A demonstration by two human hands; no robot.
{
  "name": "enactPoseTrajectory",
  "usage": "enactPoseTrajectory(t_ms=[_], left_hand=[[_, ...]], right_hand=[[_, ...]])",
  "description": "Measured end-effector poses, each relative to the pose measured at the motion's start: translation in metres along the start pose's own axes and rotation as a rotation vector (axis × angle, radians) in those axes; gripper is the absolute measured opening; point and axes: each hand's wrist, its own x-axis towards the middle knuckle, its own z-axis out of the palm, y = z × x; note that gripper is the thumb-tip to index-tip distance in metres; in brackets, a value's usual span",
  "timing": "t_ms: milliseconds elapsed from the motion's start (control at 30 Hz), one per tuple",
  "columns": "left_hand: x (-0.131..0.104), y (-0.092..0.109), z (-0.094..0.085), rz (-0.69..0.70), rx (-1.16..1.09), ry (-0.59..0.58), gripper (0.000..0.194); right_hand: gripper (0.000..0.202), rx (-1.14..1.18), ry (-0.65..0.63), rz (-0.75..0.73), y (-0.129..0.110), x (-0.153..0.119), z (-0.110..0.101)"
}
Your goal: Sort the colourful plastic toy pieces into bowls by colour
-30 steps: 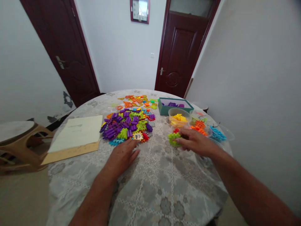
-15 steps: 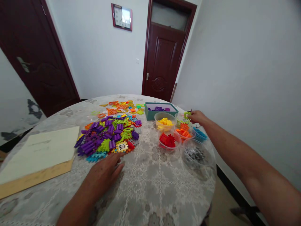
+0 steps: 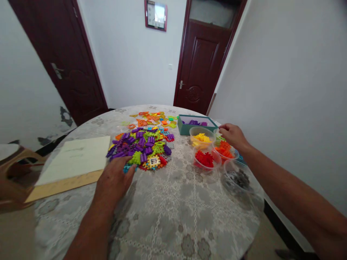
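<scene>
My left hand [image 3: 115, 177] is at the near edge of a heap of plastic building pieces [image 3: 141, 144], mostly purple with green, blue and yellow. Its thumb stands apart from the fingers, and the fingertips reach over blue and green pieces. My right hand [image 3: 232, 135] hovers over the bowl of green pieces [image 3: 220, 137], fingers loosely bent, with no piece visible in them. Around it stand clear bowls of yellow pieces [image 3: 202, 138], red pieces [image 3: 204, 159], orange pieces [image 3: 225, 150] and grey pieces [image 3: 238, 177]. The bowl of blue pieces is mostly hidden by my right arm.
A green box [image 3: 185, 129] holding purple pieces stands behind the bowls. Loose orange and yellow pieces [image 3: 148, 118] lie at the back of the round table [image 3: 173, 213]. A paper sheet [image 3: 78, 155] on a board lies left, with a wooden chair [image 3: 16, 177] beyond the edge.
The green piece has left my right hand, which is now over the green bowl. My left hand has moved forward onto the heap's near-left edge. The view has turned left.
</scene>
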Motion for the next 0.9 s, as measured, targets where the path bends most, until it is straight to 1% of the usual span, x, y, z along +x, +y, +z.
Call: enactPoseTrajectory(t_ms=[33, 100, 167, 233, 300, 367, 433, 467, 533, 733, 800, 900], left_hand=[[0.000, -0.004, -0.001, -0.014, 0.021, 0.015, 0.040], [-0.001, -0.011, -0.002, -0.055, 0.063, 0.020, 0.041], [-0.003, -0.014, 0.000, -0.108, 0.109, -0.016, 0.043], [-0.006, -0.014, 0.002, -0.159, 0.139, -0.074, 0.043], [-0.008, -0.011, 0.004, -0.190, 0.143, -0.118, 0.042], [-0.009, -0.007, 0.004, -0.197, 0.132, -0.144, 0.043], [-0.009, -0.004, 0.004, -0.196, 0.122, -0.170, 0.044], [-0.009, -0.004, 0.003, -0.195, 0.122, -0.185, 0.045], [-0.009, -0.005, 0.003, -0.195, 0.130, -0.214, 0.046], [-0.006, -0.005, 0.003, -0.175, 0.135, -0.262, 0.047], [-0.007, -0.003, 0.003, -0.167, 0.134, -0.266, 0.049], [-0.007, -0.003, 0.005, -0.146, 0.146, -0.263, 0.051]], right_hand=[[0.031, 0.007, -0.046, -0.076, -0.016, -0.010, 0.005], [0.030, 0.039, -0.188, -0.236, -0.049, -0.034, 0.018], [0.029, 0.100, -0.349, -0.368, -0.082, -0.060, 0.036], [0.031, 0.145, -0.470, -0.460, -0.113, -0.083, 0.058], [0.033, 0.135, -0.523, -0.529, -0.139, -0.101, 0.080], [0.035, 0.065, -0.510, -0.582, -0.158, -0.112, 0.099], [0.037, -0.029, -0.473, -0.609, -0.168, -0.116, 0.112], [0.037, -0.070, -0.458, -0.612, -0.168, -0.115, 0.115], [0.036, -0.122, -0.439, -0.601, -0.158, -0.108, 0.115], [0.029, -0.060, -0.315, -0.471, -0.098, -0.077, 0.092], [0.028, -0.042, -0.314, -0.399, -0.085, -0.070, 0.087], [0.027, -0.007, -0.356, -0.281, -0.078, -0.062, 0.083]])
